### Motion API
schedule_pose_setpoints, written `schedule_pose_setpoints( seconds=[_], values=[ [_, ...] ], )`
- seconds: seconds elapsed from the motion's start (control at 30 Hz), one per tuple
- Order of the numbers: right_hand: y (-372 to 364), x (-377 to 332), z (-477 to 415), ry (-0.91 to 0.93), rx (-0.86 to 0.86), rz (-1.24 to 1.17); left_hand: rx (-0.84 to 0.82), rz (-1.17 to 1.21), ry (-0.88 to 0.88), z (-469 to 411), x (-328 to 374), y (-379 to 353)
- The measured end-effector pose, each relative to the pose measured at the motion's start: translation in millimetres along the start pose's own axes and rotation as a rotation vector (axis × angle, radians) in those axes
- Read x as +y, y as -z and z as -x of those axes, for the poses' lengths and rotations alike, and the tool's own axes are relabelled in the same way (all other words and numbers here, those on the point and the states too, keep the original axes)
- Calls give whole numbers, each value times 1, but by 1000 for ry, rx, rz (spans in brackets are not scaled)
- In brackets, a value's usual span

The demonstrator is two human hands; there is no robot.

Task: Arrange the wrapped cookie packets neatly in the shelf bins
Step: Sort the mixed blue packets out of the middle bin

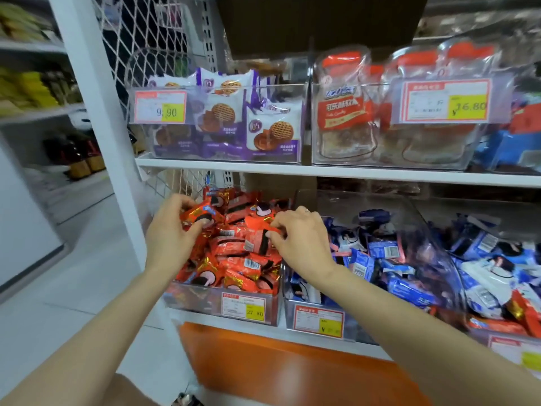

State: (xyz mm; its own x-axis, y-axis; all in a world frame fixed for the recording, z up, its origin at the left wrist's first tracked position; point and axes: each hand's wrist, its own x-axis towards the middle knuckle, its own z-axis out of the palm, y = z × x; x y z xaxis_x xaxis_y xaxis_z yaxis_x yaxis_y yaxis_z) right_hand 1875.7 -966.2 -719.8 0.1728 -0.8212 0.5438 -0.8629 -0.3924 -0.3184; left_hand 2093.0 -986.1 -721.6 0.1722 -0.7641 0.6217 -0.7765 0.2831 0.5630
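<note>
Cookie packets, red wrap. A asking: where are they sitting?

B: They are lying heaped in the clear bin on the lower shelf, at 7 o'clock from frame centre. They are pointing every way, with some riding above the rim. Blue packets are filling the next compartment, at 3 o'clock from the red heap.

A: Hands?

B: The left hand is working at the 10 o'clock edge of the heap. Its fingers are curling over the top packet, with the thumb pinching from beneath. The right hand is coming in from 3 o'clock, its thumb and forefinger pinching the centre packet at its side. The other right fingers are bending loosely.

A: Handling estimate?

B: Judging only by looks, each packet is light. The glossy film is probably slick and crinkly, so it may slide rather than stack. The sandwich cookie inside is likely brittle, so hard squeezing is risking cracks.

A: Where to grip?

B: I am suggesting a hold across the two flat faces at mid-length, thumb opposing fingers. The crimped ends are probably floppy and are giving poor control when squaring rows.
</note>
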Motion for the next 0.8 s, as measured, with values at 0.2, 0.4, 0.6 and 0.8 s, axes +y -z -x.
schedule_pose_setpoints(
  seconds=[0.2,0.4,0.6,0.8],
  values=[
    [-10,2,-16,-37,-46,172,-328,-37,-55,5,-14,-17],
    [-22,-3,-33,-89,1,230,-295,-49,-149,11,-5,-17],
    [-21,4,-36,-142,-64,217,-309,-76,-282,14,15,-30],
    [14,36,-10,11,-55,65,-428,-308,-245,11,26,-47]
  ],
)
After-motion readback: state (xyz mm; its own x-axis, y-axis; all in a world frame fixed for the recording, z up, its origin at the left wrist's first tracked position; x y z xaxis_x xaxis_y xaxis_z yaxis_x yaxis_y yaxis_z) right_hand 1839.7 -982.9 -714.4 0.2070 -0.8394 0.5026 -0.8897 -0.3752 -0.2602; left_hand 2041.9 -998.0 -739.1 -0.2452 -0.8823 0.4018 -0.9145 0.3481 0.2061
